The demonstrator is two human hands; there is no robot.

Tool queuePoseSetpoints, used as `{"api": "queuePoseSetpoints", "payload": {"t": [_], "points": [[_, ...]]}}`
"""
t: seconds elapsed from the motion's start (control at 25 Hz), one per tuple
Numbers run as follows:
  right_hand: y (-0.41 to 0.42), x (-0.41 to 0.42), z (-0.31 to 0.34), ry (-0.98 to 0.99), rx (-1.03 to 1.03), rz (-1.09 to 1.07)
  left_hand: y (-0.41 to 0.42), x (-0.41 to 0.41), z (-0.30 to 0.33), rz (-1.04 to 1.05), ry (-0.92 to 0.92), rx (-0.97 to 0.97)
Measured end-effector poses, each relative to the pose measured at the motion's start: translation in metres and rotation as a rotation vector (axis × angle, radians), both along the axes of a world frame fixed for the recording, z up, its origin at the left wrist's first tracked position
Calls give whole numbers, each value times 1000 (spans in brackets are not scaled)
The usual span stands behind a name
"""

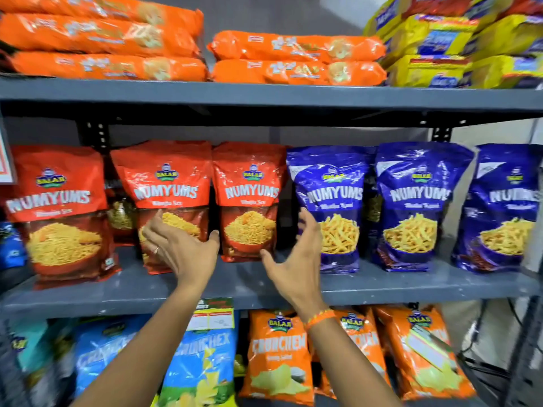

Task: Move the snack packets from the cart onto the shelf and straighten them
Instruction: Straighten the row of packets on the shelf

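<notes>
Three red Numyums packets stand upright on the middle grey shelf; the third one is at the centre. My left hand is spread just left of its base, in front of the second red packet, thumb touching the centre packet's lower left edge. My right hand is spread on the other side, thumb near the packet's lower right corner, fingers reaching up toward the first blue Numyums packet. Neither hand has closed on a packet. The cart is out of view.
Two more blue Numyums packets stand to the right. Orange biscuit packs and yellow packs fill the upper shelf. Blue Crunchex bags and orange Crunchex bags hang on the lower level. A metal upright stands at the right.
</notes>
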State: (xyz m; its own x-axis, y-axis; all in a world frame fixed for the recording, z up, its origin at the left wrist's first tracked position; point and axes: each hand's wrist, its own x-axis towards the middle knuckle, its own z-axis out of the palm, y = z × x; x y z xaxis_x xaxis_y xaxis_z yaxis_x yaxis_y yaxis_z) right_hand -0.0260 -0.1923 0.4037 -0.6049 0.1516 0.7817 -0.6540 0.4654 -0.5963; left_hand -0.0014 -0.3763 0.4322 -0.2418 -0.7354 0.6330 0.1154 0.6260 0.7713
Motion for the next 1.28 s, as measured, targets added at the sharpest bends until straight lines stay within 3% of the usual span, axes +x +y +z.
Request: {"api": "queuePoseSetpoints", "payload": {"t": [0.12,0.24,0.32,0.64,1.2,1.28], "points": [[-55,-24,15,-332,20,59,-56,3,-1,15,-257,132],[-69,-53,26,-452,-8,22,-104,1,-8,-238,-408,181],[-78,-60,30,-433,-54,49,-126,1,-10,-386,-439,170],[-88,-29,24,-297,37,51,-152,17,-22,-530,-385,103],[-77,-1,24,-304,38,45,-155,44,-21,-509,-402,92],[-75,2,26,-299,15,19,-149,50,-20,-414,-366,-19]]}}
